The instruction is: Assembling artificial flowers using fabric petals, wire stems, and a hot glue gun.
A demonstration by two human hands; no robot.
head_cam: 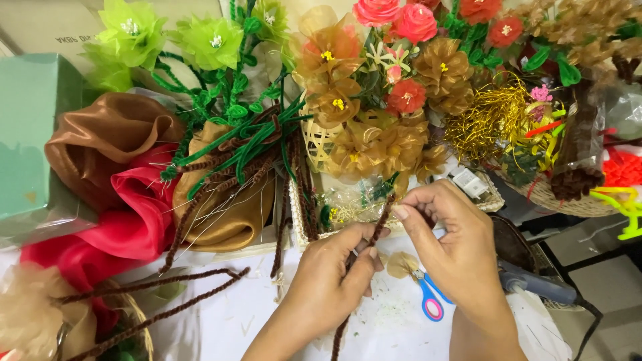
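A white work table [221, 321] carries the clutter: folds of brown and red fabric [127, 194] at left, a woven basket of amber fabric flowers [374, 127] at centre, and loose brown and green fuzzy stems [247, 160] fanned between them. Blue-and-pink scissors [428, 297] lie on the table just under the hands. The left hand [328, 284] and right hand [455, 247] meet over 1 brown fuzzy stem [380, 227], fingers of both pinched shut on it, upper end between them, tail hanging below. It looks bare so far, possibly being twisted; many flowers already stand finished.
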